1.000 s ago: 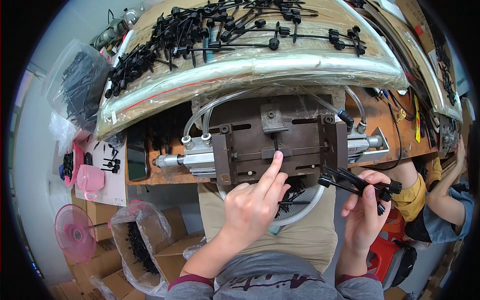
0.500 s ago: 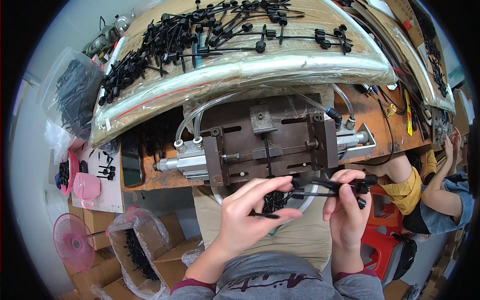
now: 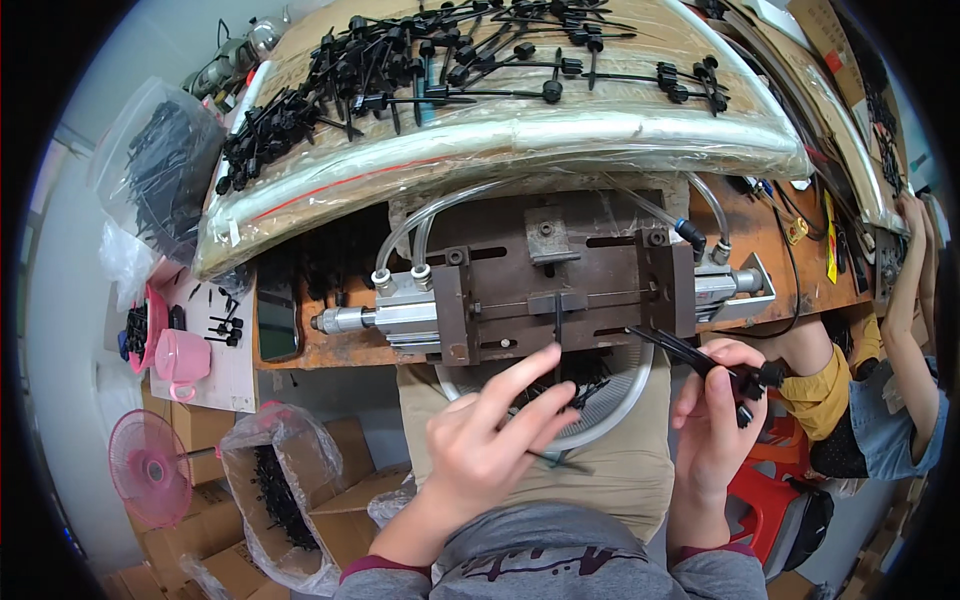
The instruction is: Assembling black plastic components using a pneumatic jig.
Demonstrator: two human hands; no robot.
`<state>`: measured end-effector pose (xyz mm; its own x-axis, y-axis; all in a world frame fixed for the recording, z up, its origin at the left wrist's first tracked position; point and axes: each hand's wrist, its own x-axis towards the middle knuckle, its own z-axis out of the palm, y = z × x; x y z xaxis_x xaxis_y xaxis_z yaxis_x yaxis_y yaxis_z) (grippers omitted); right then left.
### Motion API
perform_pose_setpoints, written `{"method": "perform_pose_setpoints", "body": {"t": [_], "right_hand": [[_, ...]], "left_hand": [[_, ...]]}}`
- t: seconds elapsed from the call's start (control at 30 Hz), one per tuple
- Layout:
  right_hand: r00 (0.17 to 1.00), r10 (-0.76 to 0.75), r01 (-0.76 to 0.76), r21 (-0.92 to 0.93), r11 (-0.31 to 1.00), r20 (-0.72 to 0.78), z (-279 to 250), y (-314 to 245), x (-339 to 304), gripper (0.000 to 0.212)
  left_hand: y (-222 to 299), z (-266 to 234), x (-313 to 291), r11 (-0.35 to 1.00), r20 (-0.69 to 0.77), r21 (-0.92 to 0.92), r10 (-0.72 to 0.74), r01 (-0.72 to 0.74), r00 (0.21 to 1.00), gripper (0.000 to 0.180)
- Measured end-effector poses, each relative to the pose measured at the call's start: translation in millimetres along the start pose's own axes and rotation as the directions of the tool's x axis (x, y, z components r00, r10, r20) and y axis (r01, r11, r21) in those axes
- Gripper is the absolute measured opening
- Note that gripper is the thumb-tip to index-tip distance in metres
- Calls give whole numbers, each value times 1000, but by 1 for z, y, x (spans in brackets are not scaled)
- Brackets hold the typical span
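Observation:
My left hand [image 3: 478, 440] reaches below the clamping fixture [image 3: 612, 262], a dark brown metal block, with its fingers stretched apart. Its index fingertip is at the lower end of a black cable tie [image 3: 558, 318] lying in the fixture's middle; whether it touches is hard to tell. In my right hand [image 3: 712, 425], thumb and fingers pinch a small bundle of black cable ties [image 3: 682, 350] with chunky clip heads, their tails pointing toward the fixture. A round pale basket [image 3: 632, 398] with more black ties sits at my lap, partly hidden by my left hand.
Silver air cylinders [image 3: 408, 318] with clear hoses flank the fixture. A film-wrapped cardboard panel [image 3: 500, 140] piled with black ties stands behind. A pink mug [image 3: 183, 360] and pink fan [image 3: 150, 470] are left. At right, another person's arm [image 3: 905, 310] and a red stool [image 3: 752, 505].
My left hand has moved away from my right hand, its fingers spreading; the black tie by its palm is no longer seen there. My right hand keeps its bundle. The view has shifted slightly.

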<state>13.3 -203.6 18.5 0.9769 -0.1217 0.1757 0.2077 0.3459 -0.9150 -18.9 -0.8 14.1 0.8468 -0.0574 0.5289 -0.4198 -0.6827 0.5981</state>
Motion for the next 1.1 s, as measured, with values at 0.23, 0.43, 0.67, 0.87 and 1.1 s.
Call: {"method": "perform_pose_setpoints", "body": {"t": [0.23, 0.43, 0.67, 0.87, 1.1], "right_hand": [[949, -304, 315, -308, 898, 85, -6, 7, -6, 16], [855, -443, 499, -665, 556, 271, -12, 2, -9, 25], [758, -485, 621, -710, 330, 437, -5, 4, -6, 34], [663, -508, 731, -622, 281, 550, -3, 21, -5, 32], [630, -506, 768, -569, 294, 589, 3, 26, -7, 34]], "left_hand": [[-17, 30, 4, 934, 19, 341, 102, -102, 995, 23], [-12, 24, 15, 924, 82, 369, 73, -98, 994, 22], [-11, 24, 17, 944, 88, 324, 37, -64, 995, 24], [9, 17, 9, 929, 76, -367, -26, 52, 997, 39], [22, 12, 5, 916, 61, -401, -11, 35, 998, 37]]}}
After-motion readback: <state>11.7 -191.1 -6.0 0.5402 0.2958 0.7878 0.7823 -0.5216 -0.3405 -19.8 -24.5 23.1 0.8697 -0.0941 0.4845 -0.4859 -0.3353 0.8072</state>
